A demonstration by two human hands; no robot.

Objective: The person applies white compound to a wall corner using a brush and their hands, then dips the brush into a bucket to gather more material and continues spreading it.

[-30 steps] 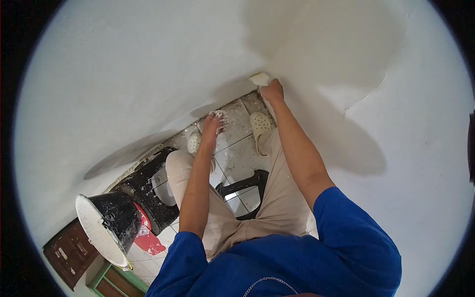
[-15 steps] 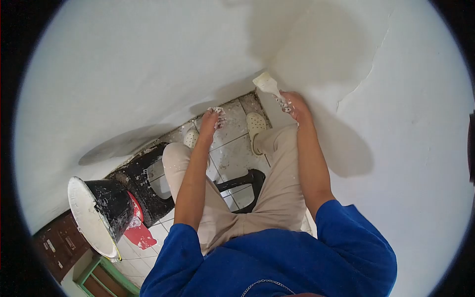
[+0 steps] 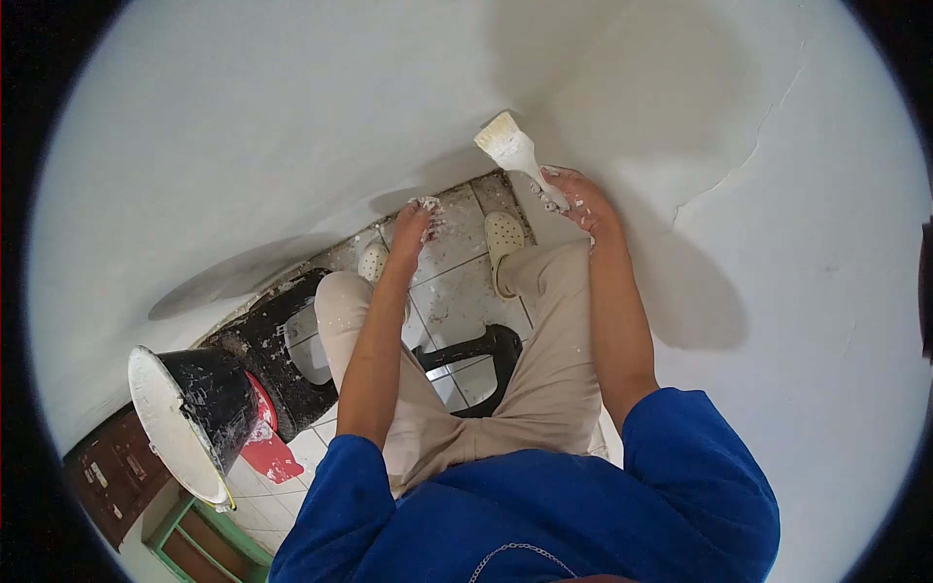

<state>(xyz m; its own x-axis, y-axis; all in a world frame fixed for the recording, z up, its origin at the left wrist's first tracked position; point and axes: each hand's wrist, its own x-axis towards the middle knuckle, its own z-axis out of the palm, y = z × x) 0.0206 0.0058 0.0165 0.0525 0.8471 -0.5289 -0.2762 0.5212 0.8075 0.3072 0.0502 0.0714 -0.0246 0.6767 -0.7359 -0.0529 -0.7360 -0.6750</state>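
Note:
White-smeared fingers hold the handle of a paintbrush [image 3: 509,146] in my right hand [image 3: 575,201], near the corner where two white walls meet. The brush's pale bristles point up and to the left, close to the left wall [image 3: 292,117]. My left hand [image 3: 415,225] hangs over the tiled floor near that wall, its fingers curled and spotted with white. Whether anything is inside those fingers is too small to tell.
A black bucket [image 3: 214,394] with white material inside stands at the left, with a red tool [image 3: 272,457] beside it. Black plastic furniture [image 3: 262,335] is near my legs. A crack runs down the right wall [image 3: 826,291].
The brush has swung up and left in my right hand, and its bristles now show more broadly. My left hand has shifted only slightly.

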